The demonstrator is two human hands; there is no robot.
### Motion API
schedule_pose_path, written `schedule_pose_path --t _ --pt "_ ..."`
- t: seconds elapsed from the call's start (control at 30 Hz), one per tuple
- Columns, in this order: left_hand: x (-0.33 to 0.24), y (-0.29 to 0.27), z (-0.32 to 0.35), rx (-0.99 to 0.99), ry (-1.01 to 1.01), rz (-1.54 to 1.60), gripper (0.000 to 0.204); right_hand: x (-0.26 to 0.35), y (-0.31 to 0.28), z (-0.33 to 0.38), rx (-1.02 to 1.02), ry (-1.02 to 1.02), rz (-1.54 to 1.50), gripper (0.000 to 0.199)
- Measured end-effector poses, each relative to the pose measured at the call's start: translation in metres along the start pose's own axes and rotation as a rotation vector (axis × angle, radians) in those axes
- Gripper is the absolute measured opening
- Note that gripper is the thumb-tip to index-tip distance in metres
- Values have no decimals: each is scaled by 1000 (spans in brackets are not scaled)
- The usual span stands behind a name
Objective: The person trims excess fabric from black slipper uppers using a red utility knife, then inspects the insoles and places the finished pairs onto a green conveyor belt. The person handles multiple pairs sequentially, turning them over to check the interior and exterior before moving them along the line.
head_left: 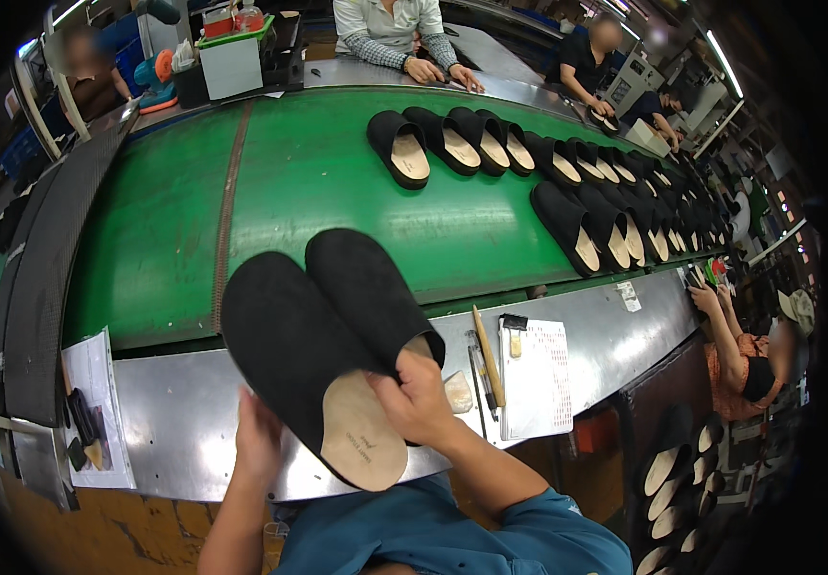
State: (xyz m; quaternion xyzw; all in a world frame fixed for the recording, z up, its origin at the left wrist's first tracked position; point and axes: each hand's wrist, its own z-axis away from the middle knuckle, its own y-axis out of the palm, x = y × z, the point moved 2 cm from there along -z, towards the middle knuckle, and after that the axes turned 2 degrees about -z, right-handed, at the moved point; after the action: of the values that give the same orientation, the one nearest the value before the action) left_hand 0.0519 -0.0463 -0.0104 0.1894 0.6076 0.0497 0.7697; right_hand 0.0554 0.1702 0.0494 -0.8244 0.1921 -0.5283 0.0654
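A pair of black closed-toe clogs (285, 331) with beige insoles hangs side by side over the near metal edge, toes pointing away from me. My right hand (419, 398) is closed on the heel end of the pair, its thumb over the left clog's insole, the other fingers mostly hidden. Along the outer side of the left clog, my left hand (259, 433) holds its edge from the left, with most fingers hidden beneath the shoe. Beyond them, several matching clogs (400, 150) stand in two rows on the green conveyor belt (318, 192).
On the metal ledge (615, 340) lie a wooden-handled tool (489, 359), pens, a whitish lump (458, 392) and printed sheets (543, 379). More papers (98, 412) with dark tools rest at left. Co-workers sit across and at right. A rack of shoes (668, 479) stands lower right.
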Motion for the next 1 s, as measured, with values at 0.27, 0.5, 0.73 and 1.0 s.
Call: schedule_pose_path --t 0.27,0.5,0.73,1.0 --pt "44 37 -118 -187 421 -1573 49 -76 -55 -51 -48 126 184 25" --pt "30 46 -120 -258 215 -1462 53 -130 -212 -233 -329 -11 372 23" --pt "29 50 -124 -249 149 -1509 58 -131 -275 -412 -540 -285 495 46" --pt "30 51 -131 -217 121 -1582 65 -339 -141 -373 -59 228 752 87"
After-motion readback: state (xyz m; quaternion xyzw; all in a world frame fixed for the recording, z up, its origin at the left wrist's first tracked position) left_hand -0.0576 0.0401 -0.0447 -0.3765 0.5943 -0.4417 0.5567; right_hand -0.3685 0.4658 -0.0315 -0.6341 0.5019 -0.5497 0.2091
